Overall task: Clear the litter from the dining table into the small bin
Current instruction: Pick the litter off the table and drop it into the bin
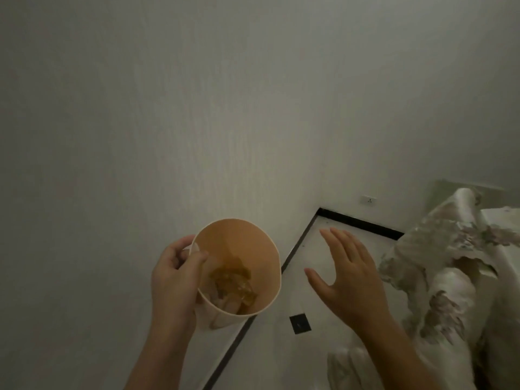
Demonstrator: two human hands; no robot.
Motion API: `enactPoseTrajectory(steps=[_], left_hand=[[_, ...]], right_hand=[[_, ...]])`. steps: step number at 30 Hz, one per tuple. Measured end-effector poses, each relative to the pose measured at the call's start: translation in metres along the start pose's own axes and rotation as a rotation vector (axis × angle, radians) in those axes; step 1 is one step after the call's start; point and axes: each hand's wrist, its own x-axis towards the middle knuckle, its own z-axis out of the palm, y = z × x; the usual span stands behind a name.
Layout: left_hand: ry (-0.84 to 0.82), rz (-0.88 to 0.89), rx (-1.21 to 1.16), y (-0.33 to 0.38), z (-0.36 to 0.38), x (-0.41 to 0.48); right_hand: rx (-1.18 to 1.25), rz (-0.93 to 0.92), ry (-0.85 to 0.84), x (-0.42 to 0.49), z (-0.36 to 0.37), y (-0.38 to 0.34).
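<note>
Bin held up in the left hand, right hand open beside it.

The left hand [173, 273] grips the rim of the small bin [253, 249], thumb hooked inside, litter [232, 285] lying at its bottom. The right hand [347, 273] hovers palm-down, fingers spread, holding nothing, over the floor [281, 358]. Beyond, a floral cloth [439, 266] drapes by the wall [168, 108].

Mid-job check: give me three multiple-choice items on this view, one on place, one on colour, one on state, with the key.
1. Where is the small bin?
A. Held in the left hand
B. On the floor
C. On the table

2. What colour is the bin's inside?
A. Blue
B. Orange-tan
C. Black

3. How is the right hand?
A. Closed on a wrapper
B. Gripping the bin
C. Open and empty

Key: 1 A, fingers wrap its rim; 2 B, the inner wall shows orange-tan; 3 C, fingers spread, holding nothing.
</note>
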Motion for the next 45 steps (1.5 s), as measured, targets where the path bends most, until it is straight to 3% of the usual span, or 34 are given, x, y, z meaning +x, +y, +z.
enactPoseTrajectory(steps=[10,22,34,39,45], left_hand=[[-0.337,-0.058,-0.018,-0.03,0.169,0.123],[-0.9,-0.154,-0.088,-0.048,0.441,0.197],[-1.388,-0.321,-0.226,-0.035,0.633,0.091],[-1.537,-0.282,-0.187,-0.052,0.694,0.022],[-1.688,-0.249,-0.029,-0.089,0.755,-0.052]], right_hand=[[-0.152,0.259,0.097,0.09,0.021,0.094],[-0.416,0.709,0.289,0.165,0.006,0.229],[-0.652,1.082,0.503,0.141,-0.073,0.308],[-0.707,1.194,0.532,0.109,-0.106,0.361],[-0.555,1.42,0.495,0.055,-0.117,0.445]])
